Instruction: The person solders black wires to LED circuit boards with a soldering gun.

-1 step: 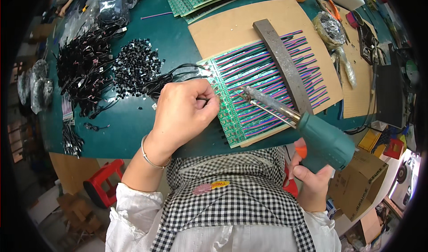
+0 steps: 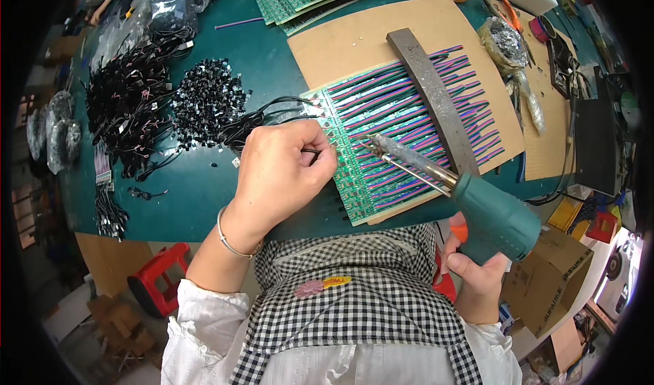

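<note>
Green pistol-shaped soldering iron [image 2: 501, 211] is gripped in right hand [image 2: 478, 276], fingers wrapped | thin black cable [image 2: 311, 151] is pinched in left hand [image 2: 281, 166], fingers curled

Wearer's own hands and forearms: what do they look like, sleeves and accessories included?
The left hand and right hand wear no gloves. The left sleeve and right sleeve are white and loose, ending short of the wrists. A thin silver-coloured bracelet circles the left wrist; none shows on the right.
</note>
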Demonstrator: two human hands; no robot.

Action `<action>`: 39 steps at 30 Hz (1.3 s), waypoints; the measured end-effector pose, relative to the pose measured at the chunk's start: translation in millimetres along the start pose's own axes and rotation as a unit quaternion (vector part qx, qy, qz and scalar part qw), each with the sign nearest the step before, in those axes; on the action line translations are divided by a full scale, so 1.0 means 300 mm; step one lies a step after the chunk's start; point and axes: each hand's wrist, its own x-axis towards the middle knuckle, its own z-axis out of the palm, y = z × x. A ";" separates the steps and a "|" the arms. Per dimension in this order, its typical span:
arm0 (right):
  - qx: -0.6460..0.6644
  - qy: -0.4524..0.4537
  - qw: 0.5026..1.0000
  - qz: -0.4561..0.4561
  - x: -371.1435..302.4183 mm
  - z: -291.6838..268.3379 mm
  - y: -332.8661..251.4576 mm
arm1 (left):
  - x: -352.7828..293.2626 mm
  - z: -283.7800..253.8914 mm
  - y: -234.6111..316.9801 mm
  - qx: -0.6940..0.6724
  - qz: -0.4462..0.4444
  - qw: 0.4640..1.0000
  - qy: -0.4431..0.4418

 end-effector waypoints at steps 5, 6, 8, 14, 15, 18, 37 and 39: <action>-0.071 -0.026 0.997 0.030 -0.020 -0.024 0.030 | -0.003 0.015 -0.007 -0.003 0.033 0.999 0.029; -0.071 -0.026 0.997 0.031 -0.019 -0.019 0.030 | -0.004 0.014 -0.007 0.001 0.034 0.999 0.026; -0.053 -0.027 0.998 0.029 -0.013 -0.006 0.031 | -0.004 0.012 -0.005 0.004 0.035 0.999 0.023; -0.077 -0.070 0.995 0.009 -0.005 -0.017 0.051 | -0.007 0.010 -0.001 0.028 0.015 0.999 0.016; -0.077 -0.070 0.995 0.010 -0.004 -0.018 0.051 | -0.007 0.011 -0.001 0.026 0.015 0.999 0.016; -0.098 -0.086 0.991 0.017 -0.002 -0.019 0.050 | -0.008 0.010 0.000 0.020 0.015 1.000 0.015; -0.007 -0.013 1.000 0.003 0.005 -0.004 0.011 | -0.015 0.010 -0.011 0.010 0.057 0.998 0.026; -0.007 -0.012 1.000 0.001 0.002 -0.007 0.012 | -0.022 0.004 -0.014 0.000 0.060 0.998 0.019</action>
